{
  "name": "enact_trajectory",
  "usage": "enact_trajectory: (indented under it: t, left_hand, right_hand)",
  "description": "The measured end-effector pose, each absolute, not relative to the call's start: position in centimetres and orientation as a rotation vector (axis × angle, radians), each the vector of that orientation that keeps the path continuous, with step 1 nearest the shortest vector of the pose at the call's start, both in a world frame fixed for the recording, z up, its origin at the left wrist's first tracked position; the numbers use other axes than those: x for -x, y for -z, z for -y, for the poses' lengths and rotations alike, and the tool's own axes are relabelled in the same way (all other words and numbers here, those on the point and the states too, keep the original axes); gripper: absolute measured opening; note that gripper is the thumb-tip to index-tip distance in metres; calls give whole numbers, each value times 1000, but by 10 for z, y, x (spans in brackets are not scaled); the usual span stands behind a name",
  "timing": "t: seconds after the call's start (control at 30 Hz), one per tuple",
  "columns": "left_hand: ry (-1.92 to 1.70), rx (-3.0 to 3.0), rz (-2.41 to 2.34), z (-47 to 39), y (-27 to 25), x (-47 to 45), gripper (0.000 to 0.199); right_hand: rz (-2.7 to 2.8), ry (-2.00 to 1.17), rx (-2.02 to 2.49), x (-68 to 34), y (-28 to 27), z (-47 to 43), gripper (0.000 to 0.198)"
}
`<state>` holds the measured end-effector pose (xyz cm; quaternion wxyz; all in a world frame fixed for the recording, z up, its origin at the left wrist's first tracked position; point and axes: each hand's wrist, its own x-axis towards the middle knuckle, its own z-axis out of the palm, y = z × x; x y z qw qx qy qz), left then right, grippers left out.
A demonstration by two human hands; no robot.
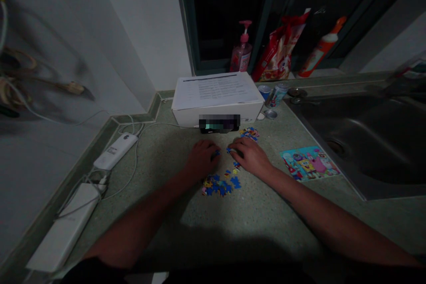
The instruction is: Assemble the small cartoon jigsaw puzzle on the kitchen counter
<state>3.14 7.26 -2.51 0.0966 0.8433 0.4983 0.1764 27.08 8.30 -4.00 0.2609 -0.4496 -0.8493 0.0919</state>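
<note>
My left hand [202, 158] rests low over the counter, its fingers curled round a blue jigsaw puzzle piece [217, 153]. Facing it, my right hand [252, 156] pinches another small blue puzzle piece [228, 150] at its fingertips. A loose pile of puzzle pieces [218, 185], mostly blue, lies nearer to me, below both hands. A few more pieces [236, 168] are beside the right wrist. Beyond the right hand is a second small heap of mixed-colour pieces [250, 133]. The picture card [309, 163] with bright cartoon figures lies flat to the right of my right forearm.
A white box [218, 93] with a printed sheet stands behind the hands, a phone [219, 124] against its front. Cans [278, 94] stand beside the box. At right is a metal sink [359, 191]. Power banks [116, 151] and cables lie at left; bottles [241, 55] line the sill.
</note>
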Motion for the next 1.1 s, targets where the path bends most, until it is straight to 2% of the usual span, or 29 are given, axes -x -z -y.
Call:
enact_trajectory:
  t: [1.1]
  left_hand:
    - [-536,-2450,-1494,-73,23,-32,23]
  right_hand:
    - [2319,-224,1189,-272,39,-81,18]
